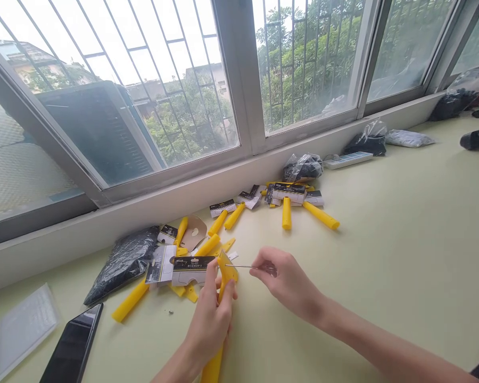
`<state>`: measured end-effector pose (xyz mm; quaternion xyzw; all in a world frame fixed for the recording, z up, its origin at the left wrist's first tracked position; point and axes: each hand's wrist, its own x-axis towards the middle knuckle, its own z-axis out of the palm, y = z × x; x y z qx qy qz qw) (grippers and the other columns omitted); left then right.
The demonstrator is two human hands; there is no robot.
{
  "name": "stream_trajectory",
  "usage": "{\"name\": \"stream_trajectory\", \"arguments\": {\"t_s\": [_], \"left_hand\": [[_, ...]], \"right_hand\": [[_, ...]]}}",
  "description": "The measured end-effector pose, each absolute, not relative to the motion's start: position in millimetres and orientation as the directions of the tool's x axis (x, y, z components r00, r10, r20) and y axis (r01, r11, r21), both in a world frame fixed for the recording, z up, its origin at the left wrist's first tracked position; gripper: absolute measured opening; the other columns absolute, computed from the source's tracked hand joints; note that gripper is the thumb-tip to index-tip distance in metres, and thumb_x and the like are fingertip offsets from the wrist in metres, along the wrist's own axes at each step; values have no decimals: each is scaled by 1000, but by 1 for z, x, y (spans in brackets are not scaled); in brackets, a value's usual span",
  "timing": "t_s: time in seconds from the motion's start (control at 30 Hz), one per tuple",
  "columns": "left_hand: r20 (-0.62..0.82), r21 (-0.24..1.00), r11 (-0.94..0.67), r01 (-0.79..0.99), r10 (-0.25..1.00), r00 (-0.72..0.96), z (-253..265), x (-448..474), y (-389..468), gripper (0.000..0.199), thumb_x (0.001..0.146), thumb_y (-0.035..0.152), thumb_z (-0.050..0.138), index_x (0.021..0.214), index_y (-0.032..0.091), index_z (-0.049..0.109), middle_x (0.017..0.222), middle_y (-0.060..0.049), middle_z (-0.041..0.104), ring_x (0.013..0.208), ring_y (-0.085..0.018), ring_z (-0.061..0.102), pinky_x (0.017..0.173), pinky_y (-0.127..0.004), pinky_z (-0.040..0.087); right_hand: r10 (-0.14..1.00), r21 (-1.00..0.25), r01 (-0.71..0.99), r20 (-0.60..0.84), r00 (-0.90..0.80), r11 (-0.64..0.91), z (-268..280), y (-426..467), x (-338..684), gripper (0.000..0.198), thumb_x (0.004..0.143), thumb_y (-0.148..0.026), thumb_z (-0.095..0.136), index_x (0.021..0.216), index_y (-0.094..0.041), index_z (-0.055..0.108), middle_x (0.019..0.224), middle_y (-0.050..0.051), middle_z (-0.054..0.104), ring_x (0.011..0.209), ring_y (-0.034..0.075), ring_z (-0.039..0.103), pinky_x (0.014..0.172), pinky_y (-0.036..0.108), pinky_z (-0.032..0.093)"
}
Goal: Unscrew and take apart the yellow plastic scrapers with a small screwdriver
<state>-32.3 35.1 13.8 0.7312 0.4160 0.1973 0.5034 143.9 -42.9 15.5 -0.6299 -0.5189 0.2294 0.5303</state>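
My left hand (215,314) is wrapped round a yellow scraper (226,268), its long handle running down toward the bottom edge and its head tilted up. In my right hand (281,274) is a thin screwdriver (243,266), pinched between the fingers, with most of its handle hidden. The metal shaft points left and its tip meets the scraper's head. Just behind my left hand lies a packaging card (193,269) with black and white print. Yellow scraper parts (189,292) are spread near it, and a tiny metal screw (170,312) rests on the table.
A black plastic bag (123,260), a phone (74,346) and a clear plastic sleeve (26,330) lie at left. More yellow handles (286,214) with cards are strewn below the window sill. Bagged items (303,167) and a power strip (349,159) stand farther right.
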Motion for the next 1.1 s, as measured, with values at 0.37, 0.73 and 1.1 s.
{"name": "stream_trajectory", "arguments": {"t_s": [0.37,0.73,1.1], "left_hand": [[-119,895,-147,422,832,542,13,-33,32,43,98,53,47,133,36,27,88,6,56,42,-6,44,36,-15,41],[-48,797,-320,512,812,582,16,-37,44,47,102,47,39,145,35,26,89,2,59,55,-12,53,50,-23,49],[94,-128,-605,786,782,616,14,-33,57,49,105,32,34,154,27,39,99,-9,60,60,-18,63,56,-25,41]], "right_hand": [[934,-905,425,152,323,0,18,-44,145,38,100,-43,49,72,-21,63,68,-2,53,62,14,44,58,28,35],[923,-891,444,248,294,98,14,-40,144,27,98,-37,53,77,-21,58,70,-3,56,63,13,45,58,27,35],[919,-731,680,234,316,-47,-4,-35,171,28,97,-22,45,70,-20,49,74,1,57,67,15,50,60,28,36]]}}
